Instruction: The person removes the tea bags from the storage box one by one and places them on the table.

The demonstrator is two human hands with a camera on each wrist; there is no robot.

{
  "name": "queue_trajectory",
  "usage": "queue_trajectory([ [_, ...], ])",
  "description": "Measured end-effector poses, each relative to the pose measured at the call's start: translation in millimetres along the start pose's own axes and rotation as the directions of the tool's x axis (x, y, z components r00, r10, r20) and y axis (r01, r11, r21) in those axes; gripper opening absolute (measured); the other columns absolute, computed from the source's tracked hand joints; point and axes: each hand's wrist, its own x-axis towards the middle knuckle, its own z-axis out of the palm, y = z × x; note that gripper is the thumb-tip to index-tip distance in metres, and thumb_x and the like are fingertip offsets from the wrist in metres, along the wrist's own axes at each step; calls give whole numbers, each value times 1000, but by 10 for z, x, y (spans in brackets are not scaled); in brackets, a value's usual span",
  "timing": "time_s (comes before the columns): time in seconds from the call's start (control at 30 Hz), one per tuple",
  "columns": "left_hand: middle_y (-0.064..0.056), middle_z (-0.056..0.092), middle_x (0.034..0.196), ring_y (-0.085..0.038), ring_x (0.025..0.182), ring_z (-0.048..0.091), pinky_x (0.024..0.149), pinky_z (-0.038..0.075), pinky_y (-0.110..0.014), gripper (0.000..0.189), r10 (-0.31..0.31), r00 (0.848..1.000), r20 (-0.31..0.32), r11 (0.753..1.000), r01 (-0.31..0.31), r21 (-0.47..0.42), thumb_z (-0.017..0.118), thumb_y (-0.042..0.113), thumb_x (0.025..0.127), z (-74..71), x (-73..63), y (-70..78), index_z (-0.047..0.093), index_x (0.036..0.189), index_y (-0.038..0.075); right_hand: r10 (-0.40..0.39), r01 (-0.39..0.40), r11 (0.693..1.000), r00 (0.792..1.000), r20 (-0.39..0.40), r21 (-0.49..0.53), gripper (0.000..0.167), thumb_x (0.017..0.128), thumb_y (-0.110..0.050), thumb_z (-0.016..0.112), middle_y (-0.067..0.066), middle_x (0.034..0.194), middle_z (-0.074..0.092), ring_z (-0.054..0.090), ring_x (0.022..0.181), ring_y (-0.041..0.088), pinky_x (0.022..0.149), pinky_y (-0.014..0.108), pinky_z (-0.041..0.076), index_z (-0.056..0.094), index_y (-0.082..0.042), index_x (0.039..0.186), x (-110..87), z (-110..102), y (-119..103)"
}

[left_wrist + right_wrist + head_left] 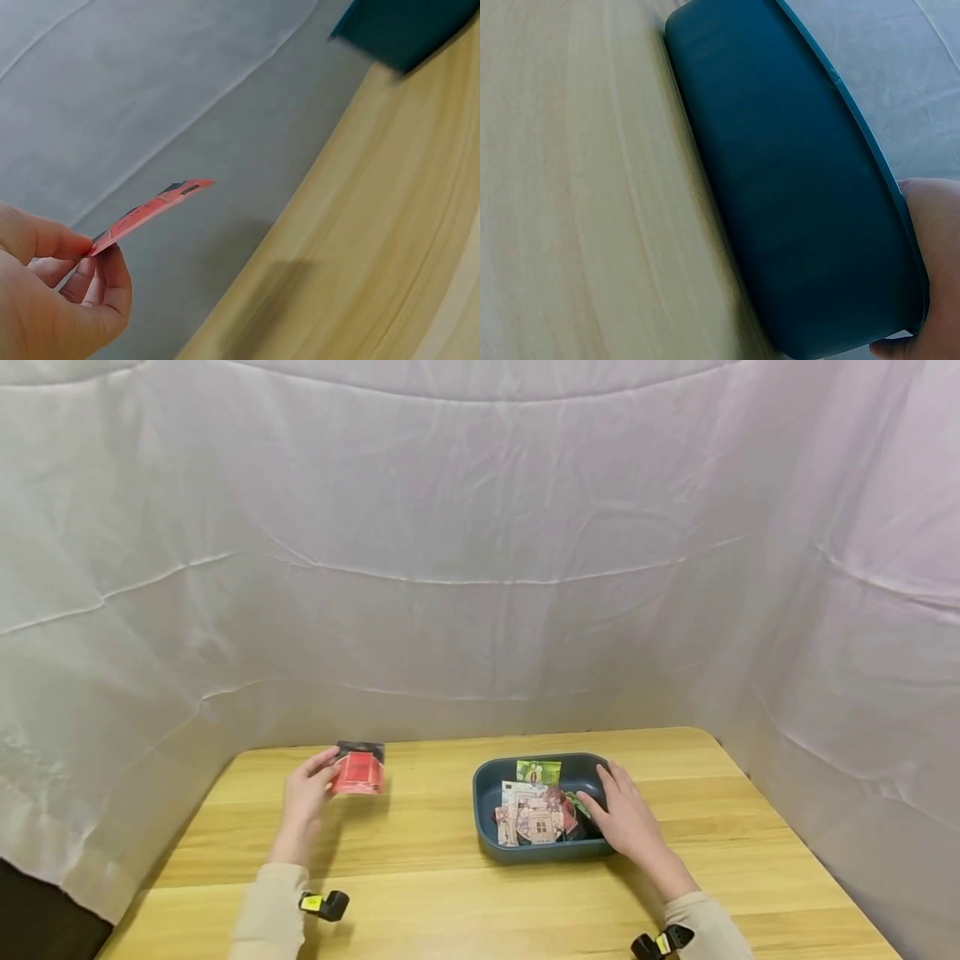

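Observation:
My left hand (306, 793) pinches a flat red-and-black sachet (360, 770) by its edge, between thumb and fingertips. In the left wrist view the sachet (150, 213) is nearly edge-on, held above the table. My right hand (633, 818) grips the right end of a dark teal plastic basin (536, 855), thumb over the rim and fingers down the outside. The right wrist view shows the basin's long side (780, 172) with part of the hand (937, 255) at its rim. Inside lie several small paper packets (542, 823) and a green tea sachet (538, 772).
The basin stands on a light wooden table (420, 893), right of the middle. Pale grey cloth (480, 552) hangs behind the table and along both sides.

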Motion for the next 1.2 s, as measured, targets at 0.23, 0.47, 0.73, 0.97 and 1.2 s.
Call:
queue_trajectory([
  [0.23,18,60,91,4,81,60,74,54,-14,34,-56,992,-114,993,43,-114,51,1,97,-532,19,-4,65,124,16,-3,3,1000,1000,-2,4,71,99,-47,48,29,156,25,25,142,48,114,63,26,32,2,149,-8,8,2],
  [0.47,25,59,80,7,77,60,72,53,-12,39,-120,984,-135,990,108,-92,49,3,97,-969,77,-168,69,85,35,2,-2,1000,1000,3,6,72,99,-47,49,29,156,25,24,143,48,113,63,27,33,2,149,-25,0,-11],
  [0.73,-15,46,143,11,77,56,75,51,-12,42,-163,981,-106,984,169,53,42,7,100,-1232,169,-266,48,138,24,9,-9,1000,1000,6,3,72,99,-48,47,28,156,24,24,143,48,114,63,26,32,1,150,-26,-5,-13],
  [0.97,-26,18,158,15,70,49,69,48,-8,54,-156,981,-112,972,173,156,37,6,100,-1298,220,-207,23,151,-2,10,-10,1000,1000,6,3,73,100,-50,45,27,157,23,22,144,47,114,63,25,31,1,150,-11,-6,-14],
  [1.2,-19,14,161,-12,122,49,102,43,-23,57,-131,975,-179,957,171,232,42,14,98,-1279,219,-143,25,151,-1,0,0,1000,1000,-3,3,73,100,-49,46,28,156,25,24,143,47,114,62,26,32,2,149,-12,-2,-13],
])
